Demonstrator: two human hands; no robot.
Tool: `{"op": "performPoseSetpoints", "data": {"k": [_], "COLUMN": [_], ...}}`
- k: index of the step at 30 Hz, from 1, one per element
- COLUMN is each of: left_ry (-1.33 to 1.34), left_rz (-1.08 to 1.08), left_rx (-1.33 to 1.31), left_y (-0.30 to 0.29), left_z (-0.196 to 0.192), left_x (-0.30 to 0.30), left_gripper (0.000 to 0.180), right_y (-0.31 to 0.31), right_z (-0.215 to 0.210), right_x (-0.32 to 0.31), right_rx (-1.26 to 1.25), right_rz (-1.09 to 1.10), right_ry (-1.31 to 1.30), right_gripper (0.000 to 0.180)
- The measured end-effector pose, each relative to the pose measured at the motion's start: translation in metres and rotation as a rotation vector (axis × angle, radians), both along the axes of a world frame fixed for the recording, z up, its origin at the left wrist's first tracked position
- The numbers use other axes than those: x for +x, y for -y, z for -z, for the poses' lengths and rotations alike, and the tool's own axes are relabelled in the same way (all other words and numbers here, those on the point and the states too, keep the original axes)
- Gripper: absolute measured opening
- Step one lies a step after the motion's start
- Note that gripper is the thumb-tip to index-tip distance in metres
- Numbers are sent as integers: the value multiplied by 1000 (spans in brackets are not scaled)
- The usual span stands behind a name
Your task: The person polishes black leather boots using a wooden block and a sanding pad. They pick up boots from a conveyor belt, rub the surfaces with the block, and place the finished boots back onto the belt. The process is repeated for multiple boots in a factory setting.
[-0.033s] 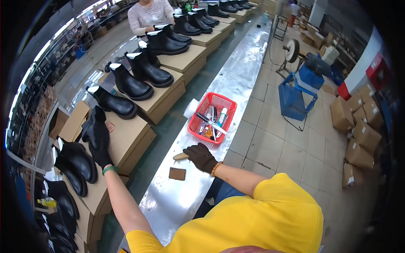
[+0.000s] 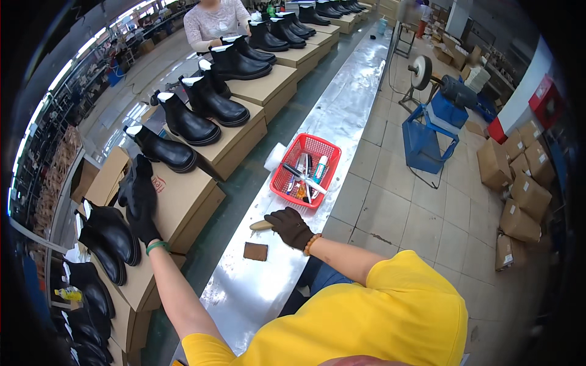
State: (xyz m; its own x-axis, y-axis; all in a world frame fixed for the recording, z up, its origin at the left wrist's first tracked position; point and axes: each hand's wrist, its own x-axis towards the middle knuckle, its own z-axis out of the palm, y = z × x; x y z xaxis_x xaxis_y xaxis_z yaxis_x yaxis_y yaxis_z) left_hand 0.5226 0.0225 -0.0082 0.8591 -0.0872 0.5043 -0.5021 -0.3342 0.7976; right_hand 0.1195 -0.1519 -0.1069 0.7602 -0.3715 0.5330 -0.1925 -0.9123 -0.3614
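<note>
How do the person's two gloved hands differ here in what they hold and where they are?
The left hand reaches out over the cardboard boxes and grips a black boot; the right hand rests on the shiny metal table, closed on a wooden-handled tool. The left arm is stretched far out, while the right is bent close to the body, near the red basket. Both wear dark gloves.

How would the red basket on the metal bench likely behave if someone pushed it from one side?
The red basket would probably slide easily, since it sits on a smooth, shiny metal bench. It looks like light mesh plastic, so it may flex a little. The loose tubes and pens lying inside would likely shift or rattle rather than spill.
</note>
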Motion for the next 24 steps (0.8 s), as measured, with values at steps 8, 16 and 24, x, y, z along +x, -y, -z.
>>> {"op": "performPoseSetpoints", "data": {"k": [8,16,24], "left_ry": [-7,-45,-475], "left_rz": [395,518,1117], "left_rx": [-481,-620,-1212], "left_y": [-44,-118,-193], "left_z": [-94,-138,-65], "left_x": [-68,-178,-253], "left_gripper": [34,29,37], "right_y": [3,-12,-112], "right_z": [20,6,-62], "right_x": [1,14,-35], "right_rx": [113,535,1882], "right_rz": [180,260,-835], "right_ry": [72,158,125], "right_gripper": [45,27,48]}}
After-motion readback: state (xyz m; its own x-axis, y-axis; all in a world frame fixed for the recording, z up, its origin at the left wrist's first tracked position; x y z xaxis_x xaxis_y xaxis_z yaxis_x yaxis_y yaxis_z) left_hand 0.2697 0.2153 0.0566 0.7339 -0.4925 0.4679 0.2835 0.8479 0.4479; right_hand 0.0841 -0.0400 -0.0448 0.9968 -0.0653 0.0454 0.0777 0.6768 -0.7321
